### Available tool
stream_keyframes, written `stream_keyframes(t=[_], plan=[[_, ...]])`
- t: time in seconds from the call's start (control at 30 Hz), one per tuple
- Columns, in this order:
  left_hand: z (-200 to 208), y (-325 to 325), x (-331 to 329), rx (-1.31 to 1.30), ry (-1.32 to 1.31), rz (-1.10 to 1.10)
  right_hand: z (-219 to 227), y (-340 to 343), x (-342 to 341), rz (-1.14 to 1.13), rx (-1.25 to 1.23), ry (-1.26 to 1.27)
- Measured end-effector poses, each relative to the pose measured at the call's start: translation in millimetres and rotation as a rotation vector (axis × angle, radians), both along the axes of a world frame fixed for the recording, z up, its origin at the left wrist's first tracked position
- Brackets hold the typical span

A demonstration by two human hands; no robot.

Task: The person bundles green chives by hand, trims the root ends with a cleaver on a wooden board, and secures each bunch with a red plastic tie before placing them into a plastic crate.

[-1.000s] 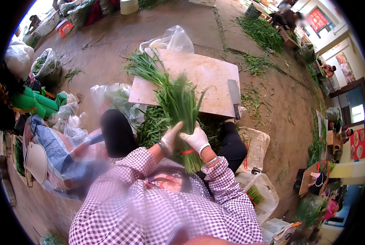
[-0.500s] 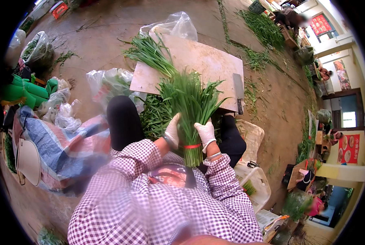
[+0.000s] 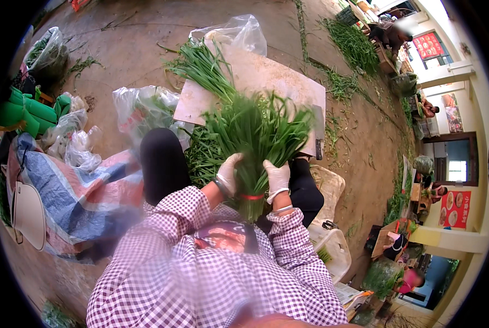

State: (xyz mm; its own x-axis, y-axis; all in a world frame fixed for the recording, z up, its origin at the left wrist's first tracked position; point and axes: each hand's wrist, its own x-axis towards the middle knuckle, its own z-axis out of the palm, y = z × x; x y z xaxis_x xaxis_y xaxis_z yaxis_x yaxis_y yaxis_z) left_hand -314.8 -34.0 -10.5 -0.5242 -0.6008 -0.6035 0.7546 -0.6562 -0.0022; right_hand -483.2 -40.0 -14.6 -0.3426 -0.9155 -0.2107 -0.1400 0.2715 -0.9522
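Between my gloved hands stands a thick bunch of long green leafy stalks (image 3: 258, 128), bound near its cut ends by a red band (image 3: 251, 197). My left hand (image 3: 230, 174) grips it from the left, just above the band. From the right, my right hand (image 3: 278, 177) closes on the same bunch with the thumb upward. The leaf tips are smeared by motion and fan out over the near edge of a pale board (image 3: 277, 71). A loose heap of the same greens (image 3: 203, 68) lies on the board's left part.
A broad-bladed knife (image 3: 318, 131) rests along the board's right edge. Cut greens (image 3: 203, 156) lie under the board by my left knee. Plastic bags (image 3: 146, 112) and a striped woven sack (image 3: 86, 191) are at left, a pale plastic crate (image 3: 332, 251) at right. Other people sit far right.
The bunch's leaves have spread wider to both sides, and the bunch sits slightly more upright toward me. Both hands keep their hold and have shifted a little.
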Motion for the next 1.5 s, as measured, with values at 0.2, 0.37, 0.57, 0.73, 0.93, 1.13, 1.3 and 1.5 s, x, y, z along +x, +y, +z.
stream_keyframes(t=[0.2, 0.37, 0.57, 0.73, 0.93, 1.13, 1.3, 1.5], plan=[[-1, 2, 2, 0.012, 0.037, 0.006, 4, -1, -3, 0.067, 0.102, -0.131], [-8, 2, 0, 0.004, -0.028, 0.001, 4, -3, -1, 0.078, 0.105, -0.062], [-10, 1, 0, 0.026, -0.049, -0.057, 2, -2, 4, 0.107, 0.097, 0.031], [-13, 0, 0, 0.034, -0.07, -0.056, 14, 1, 14, 0.108, -0.218, 0.589], [14, -1, 7, 0.048, -0.031, -0.078, 60, -1, 33, 0.242, -0.594, 0.747], [-7, 4, 0, 0.039, -0.043, -0.047, 36, -1, 35, 0.403, -0.212, 0.766], [-22, 12, -3, -0.16, -0.034, -0.094, 34, 1, 42, 0.463, -0.124, 0.831], [-16, 10, -7, -0.04, -0.228, -0.128, 45, -6, 31, 0.505, -0.203, 0.654]])
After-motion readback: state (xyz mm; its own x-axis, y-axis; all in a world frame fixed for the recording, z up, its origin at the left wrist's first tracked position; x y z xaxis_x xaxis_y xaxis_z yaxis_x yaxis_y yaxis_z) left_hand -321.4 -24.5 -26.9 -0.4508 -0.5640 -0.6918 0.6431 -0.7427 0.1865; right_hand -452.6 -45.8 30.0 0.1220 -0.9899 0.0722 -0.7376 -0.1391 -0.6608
